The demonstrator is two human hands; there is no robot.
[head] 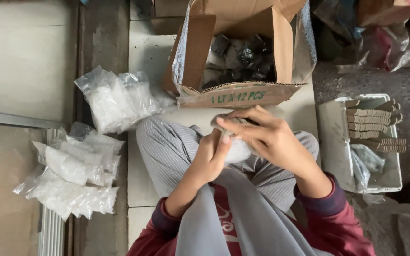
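Observation:
I sit cross-legged on the floor in striped grey trousers. My left hand (210,156) and my right hand (266,135) meet over my lap and together grip a small clear plastic bag (237,150) of white material. The right hand covers the bag's top, fingers curled over it; the left hand pinches its lower left side. Most of the bag is hidden by my fingers. Straight ahead stands an open cardboard box (236,95) holding several dark lumps in plastic (243,59).
A heap of filled clear bags (117,99) lies at the front left, and another heap (74,175) further left beside me. On the right a white tray (385,180) carries a stack of brown paper strips (373,125). Crumpled plastic (385,45) lies at the far right.

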